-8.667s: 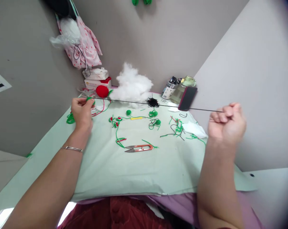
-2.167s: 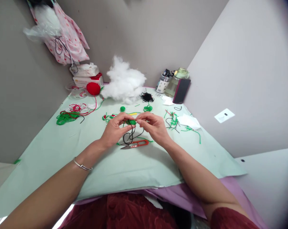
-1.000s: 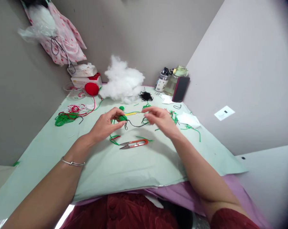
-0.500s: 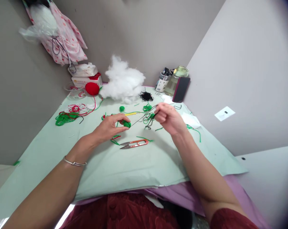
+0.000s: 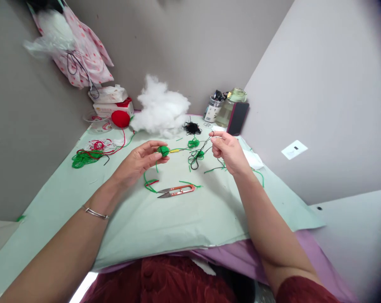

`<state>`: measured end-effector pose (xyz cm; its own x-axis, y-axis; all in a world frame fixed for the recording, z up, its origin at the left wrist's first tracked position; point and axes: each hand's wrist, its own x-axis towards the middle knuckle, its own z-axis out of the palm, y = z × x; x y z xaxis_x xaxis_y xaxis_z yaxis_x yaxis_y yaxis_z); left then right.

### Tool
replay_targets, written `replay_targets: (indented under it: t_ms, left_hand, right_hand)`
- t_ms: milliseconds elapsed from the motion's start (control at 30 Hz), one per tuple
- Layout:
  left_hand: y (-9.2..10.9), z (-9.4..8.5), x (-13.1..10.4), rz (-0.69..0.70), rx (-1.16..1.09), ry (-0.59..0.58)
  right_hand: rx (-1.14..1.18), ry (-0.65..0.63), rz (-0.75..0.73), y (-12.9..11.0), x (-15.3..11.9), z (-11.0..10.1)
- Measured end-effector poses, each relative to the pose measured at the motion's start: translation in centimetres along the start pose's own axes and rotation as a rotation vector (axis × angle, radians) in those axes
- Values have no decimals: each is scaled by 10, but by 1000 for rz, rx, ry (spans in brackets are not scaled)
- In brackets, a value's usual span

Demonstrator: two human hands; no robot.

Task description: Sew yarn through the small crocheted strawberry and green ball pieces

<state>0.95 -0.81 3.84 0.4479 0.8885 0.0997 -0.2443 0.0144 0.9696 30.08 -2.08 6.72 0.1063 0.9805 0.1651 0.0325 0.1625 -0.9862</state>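
Observation:
Between the thumb and fingers of my left hand (image 5: pixel 142 159) is a small green crocheted ball (image 5: pixel 163 151) with dark strands across it. My right hand (image 5: pixel 228 152) is closed in a pinch on black thread (image 5: pixel 206 145), whose loops hang down toward the table. Whether a needle is in that pinch is too small to tell. A yellow-handled crochet hook (image 5: pixel 175 150) lies just past the ball. Nearer to me rest orange thread snips (image 5: pixel 177 191), blades pointing left, with green and red yarn scraps (image 5: pixel 151 183) beside them.
White stuffing (image 5: pixel 161 109) is heaped at the back, next to a black thread tangle (image 5: pixel 192 128). Red yarn ball (image 5: pixel 120 119) and green yarn (image 5: pixel 86 158) lie left. A pen holder (image 5: pixel 213 108), a bottle (image 5: pixel 225 112) and a phone (image 5: pixel 238 119) stand back right.
My left hand has turned and moved slightly left and up, showing more of the green ball. My right hand has shifted right, and the black thread that was taut now hangs in slack loops.

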Motion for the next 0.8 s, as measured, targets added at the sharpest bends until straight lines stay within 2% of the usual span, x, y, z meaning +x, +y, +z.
replay_targets:
  t_ms: [133, 267, 367, 467, 600, 800]
  left_hand:
    - [3, -1, 0, -33, -157, -7]
    - [1, -1, 3, -50, -196, 23]
    - [-2, 5, 3, -28, -143, 47]
    - [-7, 15, 2, 50, -19, 84]
    - [-17, 27, 0, 142, 128, 59]
    - [-25, 28, 0, 166, 159, 42]
  right_hand:
    - [-65, -52, -14, 0, -5, 8]
    - [-105, -133, -31, 0, -12, 18]
    - [-157, -177, -6, 2, -17, 28]
    - [-250, -286, -6, 5, -24, 41]
    - [-303, -386, -48, 12, -32, 56]
    - [-263, -452, -82, 15, -32, 59]
